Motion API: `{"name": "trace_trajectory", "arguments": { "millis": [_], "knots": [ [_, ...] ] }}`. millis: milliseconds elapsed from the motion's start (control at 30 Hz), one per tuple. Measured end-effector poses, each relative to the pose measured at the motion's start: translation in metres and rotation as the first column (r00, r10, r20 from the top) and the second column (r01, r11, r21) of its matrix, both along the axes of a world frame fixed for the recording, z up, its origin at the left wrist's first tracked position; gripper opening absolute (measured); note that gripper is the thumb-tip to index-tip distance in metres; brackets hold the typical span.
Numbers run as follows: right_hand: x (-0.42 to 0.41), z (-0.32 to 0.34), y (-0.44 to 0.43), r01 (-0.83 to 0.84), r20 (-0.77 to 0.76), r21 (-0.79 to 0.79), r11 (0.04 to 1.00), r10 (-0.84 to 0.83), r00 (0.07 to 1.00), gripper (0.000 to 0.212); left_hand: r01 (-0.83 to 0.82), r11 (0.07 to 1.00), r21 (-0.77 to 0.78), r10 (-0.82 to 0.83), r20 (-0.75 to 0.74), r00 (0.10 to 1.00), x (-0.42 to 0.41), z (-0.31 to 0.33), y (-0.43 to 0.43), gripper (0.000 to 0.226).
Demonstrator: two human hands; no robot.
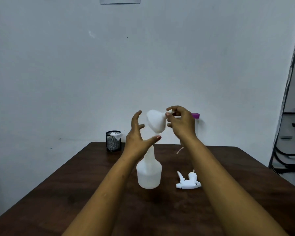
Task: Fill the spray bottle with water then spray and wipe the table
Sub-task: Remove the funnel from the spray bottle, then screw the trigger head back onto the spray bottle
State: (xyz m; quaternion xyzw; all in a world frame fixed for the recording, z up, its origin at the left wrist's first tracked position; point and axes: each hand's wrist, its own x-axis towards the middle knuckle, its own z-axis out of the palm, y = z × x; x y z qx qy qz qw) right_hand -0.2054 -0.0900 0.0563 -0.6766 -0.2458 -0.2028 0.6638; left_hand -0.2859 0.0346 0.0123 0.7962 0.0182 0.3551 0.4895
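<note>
While the spray bottle (pixel 149 174) stands upright and uncapped at mid-table (pixel 92 193), its neck top is hidden behind the left thumb. Trigger head (pixel 188 182) lies on its side at 3 o'clock from the bottle, apart from it. White funnel (pixel 156 120) sits in the air at 12 o'clock above the neck, tilted, wide mouth turned left. Right hand (pixel 181 124) pinches the funnel's narrow end with curled fingertips. Left hand (pixel 137 135) is spread wide, fingers straight, gripping nothing, just beside the funnel's rim; contact cannot be told. Black mesh cup (pixel 113 142) with white tissue (pixel 117 135) stands at 10 o'clock, at the far table edge. Purple-capped bottle (pixel 195 115) at 1 o'clock, mostly hidden behind the right hand.
</note>
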Motion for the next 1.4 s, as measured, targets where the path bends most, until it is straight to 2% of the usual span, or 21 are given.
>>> {"name": "trace_trajectory", "arguments": {
  "millis": [100,200,333,433,733,867,1167,1333,1400],
  "knots": [
    [0.026,-0.006,-0.010,0.131,-0.014,0.025,0.991,-0.131,0.991,0.018,-0.115,0.992,0.052,0.124,-0.245,0.961,0.008,-0.043,0.009,0.116],
    [0.049,-0.018,-0.018,0.239,-0.013,-0.040,0.970,-0.240,0.971,0.020,-0.129,0.992,0.018,0.126,-0.388,0.913,0.013,-0.082,0.008,0.111],
    [0.094,-0.041,-0.017,0.272,-0.025,-0.122,0.954,-0.277,0.960,0.023,-0.116,0.993,0.019,0.114,-0.379,0.919,0.026,-0.098,0.013,0.084],
    [0.130,-0.052,-0.010,0.303,0.001,-0.249,0.920,-0.313,0.950,0.026,-0.108,0.993,0.036,0.114,-0.354,0.928,0.036,-0.101,0.019,0.076],
    [0.209,-0.096,0.031,0.250,0.000,-0.513,0.821,-0.291,0.957,0.019,-0.116,0.993,-0.020,0.103,-0.336,0.936,0.091,-0.105,0.035,0.078],
    [0.241,-0.114,0.037,0.258,-0.022,-0.573,0.778,-0.329,0.944,0.018,-0.106,0.992,-0.063,0.081,-0.313,0.946,0.116,-0.108,0.040,0.077],
    [0.275,-0.133,0.061,0.174,-0.064,-0.659,0.732,-0.285,0.956,0.031,-0.108,0.984,-0.144,0.046,-0.381,0.924,0.142,-0.105,0.048,0.074],
    [0.264,-0.124,0.062,0.078,-0.147,-0.725,0.685,-0.264,0.953,0.049,-0.138,0.985,-0.106,0.083,-0.412,0.907,0.142,-0.098,0.046,0.067],
    [0.252,-0.116,0.058,0.076,-0.154,-0.713,0.697,-0.262,0.953,0.053,-0.159,0.983,-0.097,0.101,-0.438,0.893,0.140,-0.092,0.047,0.068]
  ]
}}
